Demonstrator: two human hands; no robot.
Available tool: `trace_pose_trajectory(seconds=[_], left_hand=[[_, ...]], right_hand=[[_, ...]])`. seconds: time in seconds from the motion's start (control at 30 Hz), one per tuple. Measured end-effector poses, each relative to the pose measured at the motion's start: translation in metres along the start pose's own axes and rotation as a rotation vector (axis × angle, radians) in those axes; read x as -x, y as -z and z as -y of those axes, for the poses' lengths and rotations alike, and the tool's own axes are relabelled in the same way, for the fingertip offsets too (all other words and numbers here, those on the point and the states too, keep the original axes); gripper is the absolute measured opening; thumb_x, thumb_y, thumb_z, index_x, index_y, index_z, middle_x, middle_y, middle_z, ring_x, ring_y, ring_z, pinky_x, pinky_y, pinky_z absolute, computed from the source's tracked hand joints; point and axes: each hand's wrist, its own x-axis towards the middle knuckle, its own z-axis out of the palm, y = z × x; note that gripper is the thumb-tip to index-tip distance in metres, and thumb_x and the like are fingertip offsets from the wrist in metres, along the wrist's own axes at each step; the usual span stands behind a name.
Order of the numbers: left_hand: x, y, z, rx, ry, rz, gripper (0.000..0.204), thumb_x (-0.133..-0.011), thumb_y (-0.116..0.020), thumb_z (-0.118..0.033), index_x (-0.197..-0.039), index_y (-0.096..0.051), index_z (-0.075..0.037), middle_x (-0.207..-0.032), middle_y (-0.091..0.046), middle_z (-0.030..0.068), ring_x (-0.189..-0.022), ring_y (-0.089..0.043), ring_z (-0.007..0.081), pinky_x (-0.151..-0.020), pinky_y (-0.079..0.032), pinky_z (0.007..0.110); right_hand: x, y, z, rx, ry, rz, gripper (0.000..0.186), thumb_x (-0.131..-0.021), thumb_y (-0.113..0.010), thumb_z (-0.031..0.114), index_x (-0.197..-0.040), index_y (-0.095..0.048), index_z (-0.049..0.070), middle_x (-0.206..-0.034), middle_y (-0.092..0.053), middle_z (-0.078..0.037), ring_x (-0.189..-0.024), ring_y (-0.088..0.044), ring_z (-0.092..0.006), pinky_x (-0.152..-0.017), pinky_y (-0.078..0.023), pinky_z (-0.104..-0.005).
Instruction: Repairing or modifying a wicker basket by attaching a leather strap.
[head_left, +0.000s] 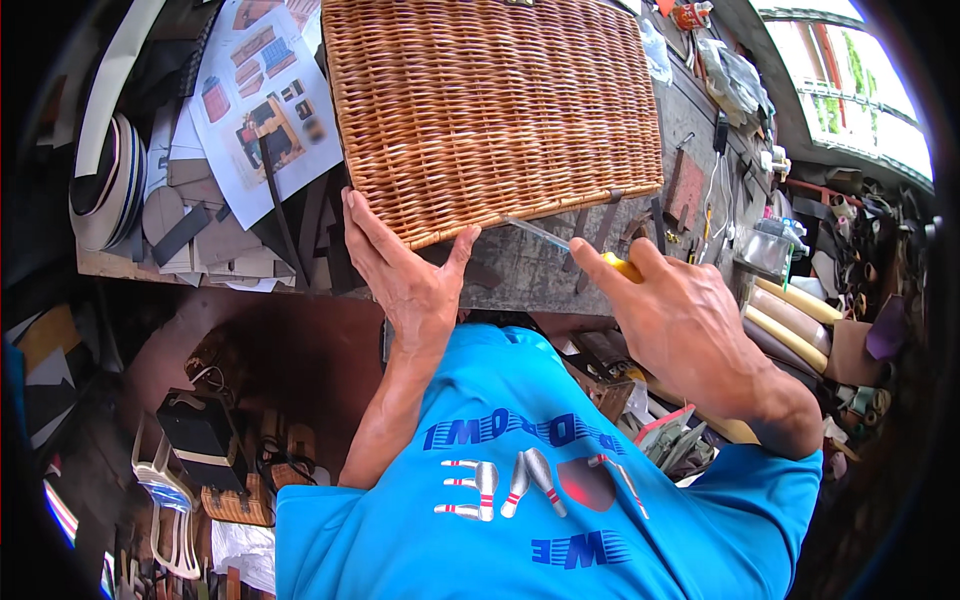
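A brown woven wicker basket (490, 110), shaped like a flat case, lies on the workbench in front of me. My left hand (405, 270) is spread against its near left corner, thumb along the near edge and fingers up the left side. In my right hand (670, 310) is a screwdriver with a yellow handle (622, 267), gripped with the index finger along it. Its thin metal shaft (538, 233) points left, and the tip meets the basket's near edge. A small dark leather tab (616, 195) sits on that edge farther right.
Printed photo sheets (265, 110) and cut leather pieces (205, 220) cover the bench's left side. Dark strips lie on the grey benchtop (500, 285). A clear plastic box (765, 248) and rolled material (790, 320) are at right. A black case (200, 430) stands low on the left.
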Motion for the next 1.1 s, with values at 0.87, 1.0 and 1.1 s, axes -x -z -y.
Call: trace_pose_trajectory(seconds=[0.87, 1.0, 1.1], left_hand=[[0.000, -0.003, 0.004, -0.027, -0.055, -0.011, 0.119, -0.078, -0.084, -0.046, -0.156, -0.009, 0.004, -0.150, -0.023, 0.0302, -0.140, -0.030, 0.0461, -0.111, -0.034, 0.055], [-0.001, -0.005, 0.007, -0.022, -0.103, -0.039, 0.117, -0.079, -0.082, -0.047, -0.156, -0.010, 0.004, -0.152, -0.022, 0.0307, -0.142, -0.028, 0.0461, -0.113, -0.034, 0.055], [-0.002, -0.005, 0.011, -0.028, -0.136, -0.061, 0.117, -0.079, -0.082, -0.049, -0.155, -0.012, 0.004, -0.153, -0.021, 0.0303, -0.143, -0.027, 0.0456, -0.114, -0.033, 0.055]], right_hand=[[-0.039, 0.024, -0.013, 0.048, 0.101, 0.161, 0.053, -0.084, -0.059, 0.011, -0.136, -0.057, 0.003, -0.089, -0.065, -0.018, -0.072, -0.067, -0.0374, -0.064, -0.053, -0.0480], [-0.039, 0.024, -0.015, 0.017, 0.081, 0.137, 0.051, -0.083, -0.059, 0.009, -0.134, -0.060, 0.006, -0.088, -0.065, -0.020, -0.075, -0.068, -0.0380, -0.065, -0.054, -0.0485], [-0.039, 0.015, -0.011, 0.126, 0.186, -0.011, 0.048, -0.083, -0.059, 0.007, -0.131, -0.063, 0.009, -0.091, -0.066, -0.019, -0.076, -0.069, -0.0378, -0.066, -0.055, -0.0483]])
